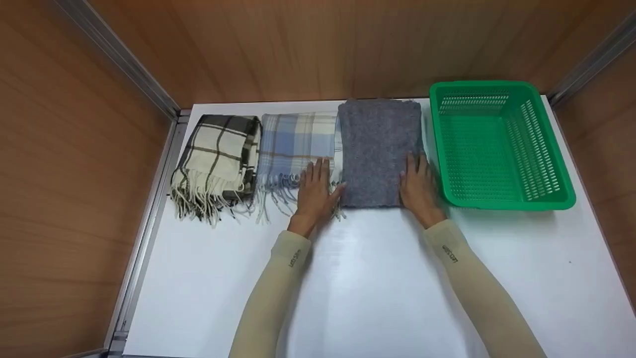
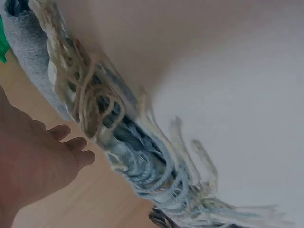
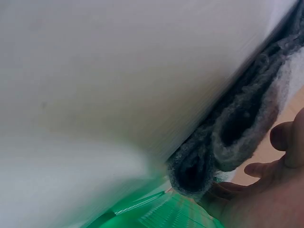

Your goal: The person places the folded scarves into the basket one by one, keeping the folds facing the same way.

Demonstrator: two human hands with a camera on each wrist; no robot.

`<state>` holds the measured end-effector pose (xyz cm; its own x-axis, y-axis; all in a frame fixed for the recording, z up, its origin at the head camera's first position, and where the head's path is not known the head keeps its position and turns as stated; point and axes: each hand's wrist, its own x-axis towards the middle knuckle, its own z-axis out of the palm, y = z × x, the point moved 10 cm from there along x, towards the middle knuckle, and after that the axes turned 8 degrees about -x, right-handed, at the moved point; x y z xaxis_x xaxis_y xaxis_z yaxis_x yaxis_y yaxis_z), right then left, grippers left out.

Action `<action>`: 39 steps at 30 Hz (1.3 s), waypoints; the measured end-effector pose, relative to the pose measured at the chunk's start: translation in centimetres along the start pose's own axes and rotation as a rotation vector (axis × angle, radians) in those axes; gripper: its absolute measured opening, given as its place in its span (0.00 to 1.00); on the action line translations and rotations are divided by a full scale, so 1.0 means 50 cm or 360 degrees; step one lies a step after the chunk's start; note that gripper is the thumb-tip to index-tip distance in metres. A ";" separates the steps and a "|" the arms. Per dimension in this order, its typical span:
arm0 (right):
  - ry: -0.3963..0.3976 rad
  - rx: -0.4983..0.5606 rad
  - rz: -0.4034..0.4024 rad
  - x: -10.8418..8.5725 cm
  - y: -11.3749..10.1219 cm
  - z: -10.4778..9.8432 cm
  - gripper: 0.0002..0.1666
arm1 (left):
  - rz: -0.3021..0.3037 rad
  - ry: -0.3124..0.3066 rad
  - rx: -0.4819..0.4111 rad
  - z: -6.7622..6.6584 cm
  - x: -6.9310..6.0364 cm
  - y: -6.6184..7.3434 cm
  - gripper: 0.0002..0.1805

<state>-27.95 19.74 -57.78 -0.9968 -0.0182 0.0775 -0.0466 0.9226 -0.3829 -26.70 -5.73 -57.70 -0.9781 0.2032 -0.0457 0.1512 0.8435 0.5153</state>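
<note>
A grey folded scarf (image 1: 380, 154) lies flat on the white table, between my two hands in the head view. My left hand (image 1: 315, 191) is spread over the fringed lower right part of a blue and cream plaid scarf (image 1: 293, 139), its thumb at the grey scarf's left edge. Along the grey scarf's right edge my right hand (image 1: 420, 191) rests with fingers extended. The right wrist view shows the rolled fold ends of the grey scarf (image 3: 237, 128) beside that hand. In the left wrist view, twisted fringe (image 2: 142, 166) hangs near my left fingers.
A black and cream plaid scarf (image 1: 213, 154) with fringe lies folded at the far left. Right of my right hand stands a green plastic basket (image 1: 502, 206) with perforated walls. Wooden panels (image 1: 318, 49) enclose the table (image 1: 367, 293) at the back and sides.
</note>
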 end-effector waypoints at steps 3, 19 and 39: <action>0.0078 0.0014 -0.0041 0.001 -0.004 -0.010 0.31 | 0.0012 0.0009 -0.0031 0.002 0.004 0.013 0.47; 0.0003 0.0116 0.0124 0.028 0.017 -0.010 0.33 | -0.0013 0.0125 -0.0255 -0.001 0.035 0.075 0.41; 0.0033 0.0316 0.0390 0.068 0.049 -0.008 0.34 | -0.0223 -0.0109 -0.0993 0.040 0.076 0.057 0.41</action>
<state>-31.43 22.11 -58.09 -0.9785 0.2052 -0.0217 0.1814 0.8052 -0.5646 -29.72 -1.53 -58.12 -0.9681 0.1607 -0.1924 -0.1091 0.4206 0.9007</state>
